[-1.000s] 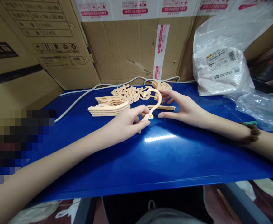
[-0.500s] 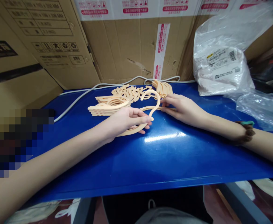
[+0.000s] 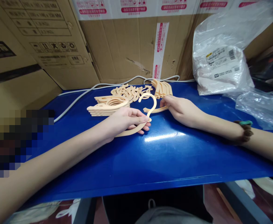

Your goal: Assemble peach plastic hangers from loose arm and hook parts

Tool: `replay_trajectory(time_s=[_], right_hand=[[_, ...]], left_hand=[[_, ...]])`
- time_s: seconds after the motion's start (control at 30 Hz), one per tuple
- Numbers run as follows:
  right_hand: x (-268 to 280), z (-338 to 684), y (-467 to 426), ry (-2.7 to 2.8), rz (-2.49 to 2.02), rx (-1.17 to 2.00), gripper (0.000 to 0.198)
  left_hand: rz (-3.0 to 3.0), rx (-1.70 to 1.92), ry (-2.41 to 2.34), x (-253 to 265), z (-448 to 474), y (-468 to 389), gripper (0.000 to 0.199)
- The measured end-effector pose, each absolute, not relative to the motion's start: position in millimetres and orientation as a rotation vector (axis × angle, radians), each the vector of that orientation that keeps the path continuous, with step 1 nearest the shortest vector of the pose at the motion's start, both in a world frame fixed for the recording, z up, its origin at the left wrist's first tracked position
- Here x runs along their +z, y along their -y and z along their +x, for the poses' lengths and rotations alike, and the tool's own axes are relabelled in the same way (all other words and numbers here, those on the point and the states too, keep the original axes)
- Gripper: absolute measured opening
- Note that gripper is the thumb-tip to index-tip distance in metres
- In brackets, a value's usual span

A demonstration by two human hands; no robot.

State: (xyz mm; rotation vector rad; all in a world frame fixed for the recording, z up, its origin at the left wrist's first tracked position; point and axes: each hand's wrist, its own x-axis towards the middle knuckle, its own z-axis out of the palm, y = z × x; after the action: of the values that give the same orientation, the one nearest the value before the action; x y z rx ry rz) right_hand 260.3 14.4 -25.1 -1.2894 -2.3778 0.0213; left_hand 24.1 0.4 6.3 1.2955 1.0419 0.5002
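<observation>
My left hand (image 3: 124, 119) pinches a beige plastic hanger hook (image 3: 154, 102) by its lower end, together with a curved hanger arm (image 3: 129, 133) that runs down to the left under the fingers. How these two pieces join is hidden by the thumb. My right hand (image 3: 184, 109) has its fingers closed on the right end of a separate slim hanger arm (image 3: 158, 110). This arm's left tip lies just behind the hook, and I cannot tell whether they touch. Behind my left hand is a stack of flat hanger pieces (image 3: 99, 111).
A pile of loose hooks (image 3: 127, 91) and a row of curved hanger arms (image 3: 162, 88) lie at the back of the blue table (image 3: 117, 168). A white cable (image 3: 89, 89) runs along cardboard boxes (image 3: 127, 46). A clear plastic bag (image 3: 220, 65) stands at the right.
The slim arm in my right hand has drawn back to the right, so its left tip now shows apart from my left hand. The hook dipped slightly.
</observation>
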Motion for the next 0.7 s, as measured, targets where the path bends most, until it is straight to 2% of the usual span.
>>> replay_trajectory(time_s=[0.07, 0.13, 0.2, 0.3, 0.4, 0.6, 0.7], right_hand=[[-21.5, 258.6, -11.8, 2.311, -1.434, 0.025, 0.023], [-17.3, 257.0, -9.2, 2.253, -1.552, 0.014, 0.035], [-14.0, 256.0, -7.1, 2.254, -1.579, 0.016, 0.047], [-12.4, 256.1, -5.5, 2.343, -1.521, 0.028, 0.053], [-14.0, 257.1, -6.0, 2.423, -1.413, 0.070, 0.049], [-17.5, 259.1, -9.4, 2.273, -1.253, 0.009, 0.026], [-17.7, 259.2, -8.9, 2.239, -1.223, -0.058, 0.031]], left_hand=[[1.296, 0.513, -1.041, 6.6, 23.5, -0.4, 0.010], [1.308, 0.524, -1.026, 6.0, 22.7, -0.9, 0.009], [1.336, 0.524, -0.996, 4.6, 21.8, -2.0, 0.009], [1.364, 0.518, -0.973, 2.2, 21.2, -4.3, 0.012], [1.361, 0.529, -0.981, 1.1, 21.1, -5.8, 0.014], [1.374, 0.518, -0.966, 1.4, 19.2, -4.9, 0.017], [1.378, 0.519, -0.967, 1.5, 19.2, -4.9, 0.016]])
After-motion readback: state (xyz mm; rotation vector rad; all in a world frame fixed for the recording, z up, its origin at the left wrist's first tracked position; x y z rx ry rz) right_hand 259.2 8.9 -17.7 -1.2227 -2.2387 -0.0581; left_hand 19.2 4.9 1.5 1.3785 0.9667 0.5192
